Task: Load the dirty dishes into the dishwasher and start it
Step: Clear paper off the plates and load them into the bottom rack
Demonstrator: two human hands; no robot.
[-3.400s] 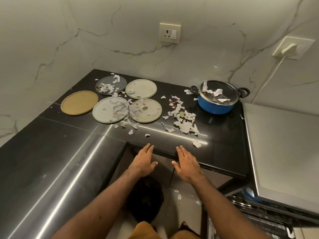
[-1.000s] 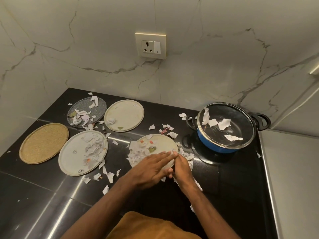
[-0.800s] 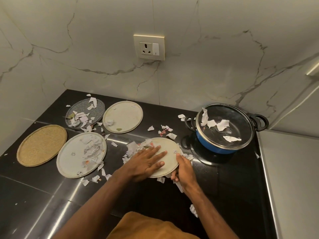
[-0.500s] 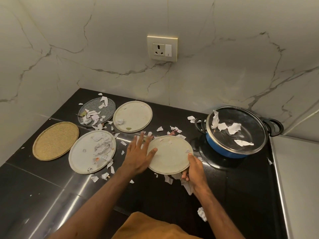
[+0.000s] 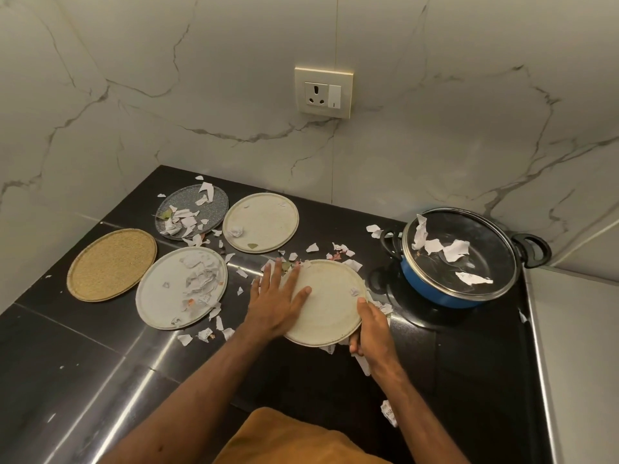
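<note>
A cream plate (image 5: 330, 301) lies near the front of the black counter (image 5: 67, 356), almost wiped bare. My right hand (image 5: 370, 329) grips its right rim, thumb on top. My left hand (image 5: 276, 301) lies flat with spread fingers on its left part. Torn paper scraps (image 5: 341, 254) lie around it. Left of it sits a white plate (image 5: 157, 293) heaped with scraps. Behind stand a grey plate (image 5: 217, 199) with scraps and a nearly bare cream plate (image 5: 264, 222). A blue pot (image 5: 438, 294) with a glass lid (image 5: 485, 262) carrying scraps stands at the right.
A woven tan round mat (image 5: 112, 264) lies at the far left. Marble walls close the corner, with a wall socket (image 5: 323, 92) above the plates. A pale appliance top (image 5: 582, 363) borders the counter on the right. An orange cloth (image 5: 294, 440) shows at the bottom.
Both hands went from the counter's front edge to the cream plate. My left hand swept the scraps off it to the left and now rests flat on it. My right hand took the rim.
</note>
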